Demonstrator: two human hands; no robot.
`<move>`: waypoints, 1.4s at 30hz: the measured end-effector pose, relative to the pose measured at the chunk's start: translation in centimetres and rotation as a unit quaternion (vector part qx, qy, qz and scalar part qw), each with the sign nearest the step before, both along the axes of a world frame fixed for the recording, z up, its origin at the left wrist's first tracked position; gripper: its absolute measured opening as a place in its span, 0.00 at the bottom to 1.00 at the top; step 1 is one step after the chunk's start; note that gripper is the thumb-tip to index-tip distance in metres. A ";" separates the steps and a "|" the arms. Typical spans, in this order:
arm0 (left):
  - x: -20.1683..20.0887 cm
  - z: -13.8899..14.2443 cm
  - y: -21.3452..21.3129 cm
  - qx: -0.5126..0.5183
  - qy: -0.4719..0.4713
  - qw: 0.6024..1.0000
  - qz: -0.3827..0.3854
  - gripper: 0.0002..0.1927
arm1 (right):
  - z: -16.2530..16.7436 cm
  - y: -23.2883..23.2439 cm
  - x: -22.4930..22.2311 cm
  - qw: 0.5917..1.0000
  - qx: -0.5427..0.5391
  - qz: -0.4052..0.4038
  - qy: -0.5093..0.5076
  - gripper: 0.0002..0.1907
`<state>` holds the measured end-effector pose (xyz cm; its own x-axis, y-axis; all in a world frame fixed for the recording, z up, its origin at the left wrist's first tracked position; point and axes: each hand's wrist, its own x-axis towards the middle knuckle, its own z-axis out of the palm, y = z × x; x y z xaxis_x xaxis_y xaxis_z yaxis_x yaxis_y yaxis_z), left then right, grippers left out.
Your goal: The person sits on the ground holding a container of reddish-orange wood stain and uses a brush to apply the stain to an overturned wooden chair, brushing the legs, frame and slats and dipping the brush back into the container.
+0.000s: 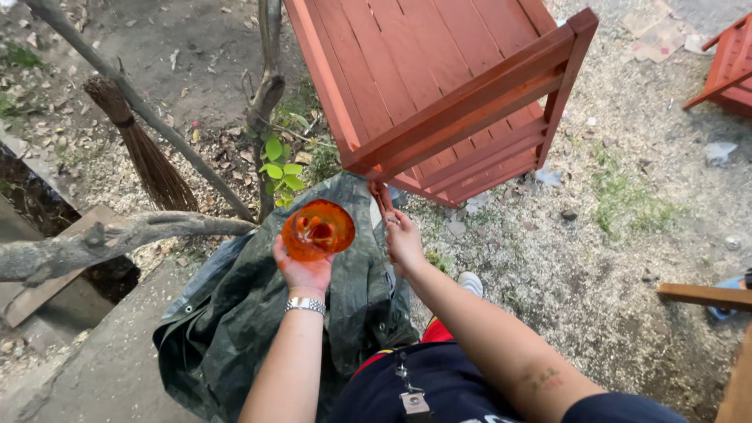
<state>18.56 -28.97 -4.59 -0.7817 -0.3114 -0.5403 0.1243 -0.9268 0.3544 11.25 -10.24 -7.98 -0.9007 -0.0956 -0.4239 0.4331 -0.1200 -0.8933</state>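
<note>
My left hand (pixel 304 272) holds up a small round bowl (pixel 318 229) coated with orange-red paint. My right hand (pixel 403 241) grips the handle of a brush (pixel 381 197) whose tip reaches up under the lower edge of a red-painted slatted wooden piece of furniture (pixel 439 86). That furniture stands tilted above and in front of both hands. A silver bracelet sits on my left wrist.
A dark green tarp (pixel 227 313) lies crumpled below my hands. A twig broom (pixel 145 149) and bare branches (pixel 102 239) are at the left, with a small green plant (pixel 280 168). Another red wooden piece (pixel 724 63) stands at the far right. A wooden plank (pixel 705 295) juts in at right.
</note>
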 end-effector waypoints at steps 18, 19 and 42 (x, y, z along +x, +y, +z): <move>2.4 -0.2 0.0 -0.018 0.007 1.000 0.017 0.35 | 7.6 -2.5 0.9 0.976 -0.132 0.008 -0.173 0.16; 2.5 -0.3 0.0 -0.017 0.004 1.000 0.020 0.36 | 7.8 -2.1 1.8 0.979 -0.122 0.040 -0.157 0.17; 4.4 0.0 1.5 -0.003 0.004 1.000 0.021 0.36 | 4.4 1.1 3.1 0.999 0.022 -0.012 0.033 0.29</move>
